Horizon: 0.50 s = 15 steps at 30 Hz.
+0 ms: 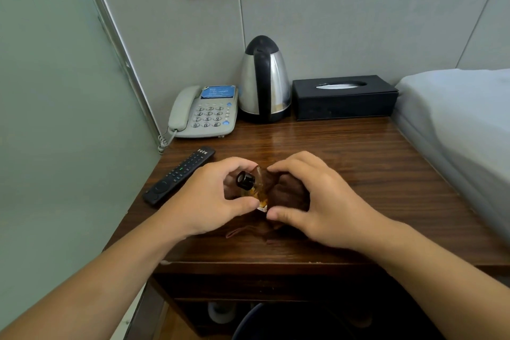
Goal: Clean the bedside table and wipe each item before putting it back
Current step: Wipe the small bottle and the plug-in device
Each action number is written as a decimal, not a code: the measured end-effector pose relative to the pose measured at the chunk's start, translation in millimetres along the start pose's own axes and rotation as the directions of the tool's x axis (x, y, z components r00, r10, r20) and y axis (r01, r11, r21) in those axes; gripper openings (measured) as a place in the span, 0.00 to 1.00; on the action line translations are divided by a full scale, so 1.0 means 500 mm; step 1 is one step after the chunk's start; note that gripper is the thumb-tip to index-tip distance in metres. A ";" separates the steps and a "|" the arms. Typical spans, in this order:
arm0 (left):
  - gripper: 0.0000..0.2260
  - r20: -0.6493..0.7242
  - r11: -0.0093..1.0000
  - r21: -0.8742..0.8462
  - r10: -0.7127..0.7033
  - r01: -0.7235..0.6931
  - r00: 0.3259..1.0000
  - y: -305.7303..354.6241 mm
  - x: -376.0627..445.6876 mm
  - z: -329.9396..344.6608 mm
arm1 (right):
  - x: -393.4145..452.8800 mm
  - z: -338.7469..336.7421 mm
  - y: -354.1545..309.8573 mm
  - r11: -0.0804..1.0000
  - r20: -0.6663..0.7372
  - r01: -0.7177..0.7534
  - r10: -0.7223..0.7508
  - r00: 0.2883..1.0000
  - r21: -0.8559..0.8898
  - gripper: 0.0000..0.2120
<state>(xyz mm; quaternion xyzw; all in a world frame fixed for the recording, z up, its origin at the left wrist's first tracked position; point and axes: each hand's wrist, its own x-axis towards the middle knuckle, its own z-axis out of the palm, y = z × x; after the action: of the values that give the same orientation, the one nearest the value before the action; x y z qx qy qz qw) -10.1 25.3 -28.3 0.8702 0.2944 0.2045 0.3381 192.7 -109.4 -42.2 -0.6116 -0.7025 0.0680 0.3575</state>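
Note:
A small amber bottle (255, 188) with a black cap is held above the middle of the wooden bedside table (345, 152). My left hand (212, 196) grips the bottle near its cap end. My right hand (317, 201) presses a dark brown cloth (289, 190) against the bottle's body. Part of the cloth hangs down onto the table below my hands. The bottle's lower end is hidden by the cloth and my fingers.
A black remote (179, 175) lies at the left front. Along the back wall stand a grey phone (205, 113), a steel kettle (265, 80) and a black tissue box (345, 98). The bed (463, 130) borders the right side, a glass panel (63, 107) the left.

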 end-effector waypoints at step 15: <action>0.27 -0.054 0.996 0.095 0.006 0.000 0.999 0.014 0.000 0.024 | 0.002 0.018 -0.008 1.000 -0.036 -0.021 0.021 0.999 -0.005 0.20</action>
<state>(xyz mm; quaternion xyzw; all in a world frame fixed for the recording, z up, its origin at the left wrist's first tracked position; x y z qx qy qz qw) -1.0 15.6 -31.6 0.8798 0.3115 0.2142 0.2882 184.2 -106.3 -46.2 -0.6210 -0.6898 0.0588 0.3676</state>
